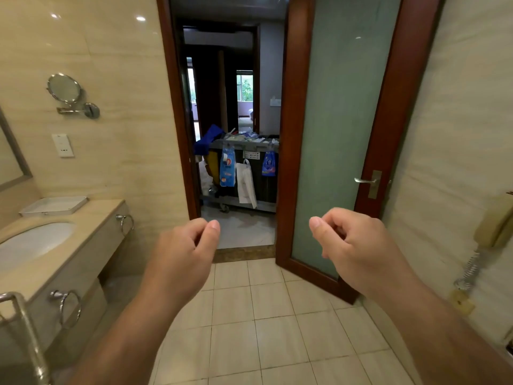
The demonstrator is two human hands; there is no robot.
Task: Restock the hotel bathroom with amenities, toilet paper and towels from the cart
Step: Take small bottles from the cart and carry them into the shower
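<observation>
Beige floor tiles (pixel 263 329) are showing beneath our 2 bare forearms, which we are stretching forward side by side toward the doorway. We are holding the left hand (pixel 183 254) back up, its fingers curled into the palm and the thumb lying against the index finger, gripping nothing. The right hand (pixel 352 245) is mirroring it, curled the same way around nothing. The cart (pixel 249 147) is standing just beyond the doorway, well apart from both hands, with a white bag (pixel 245 184) hanging on its side. The frosted glass door (pixel 341 134) is standing open at our right.
</observation>
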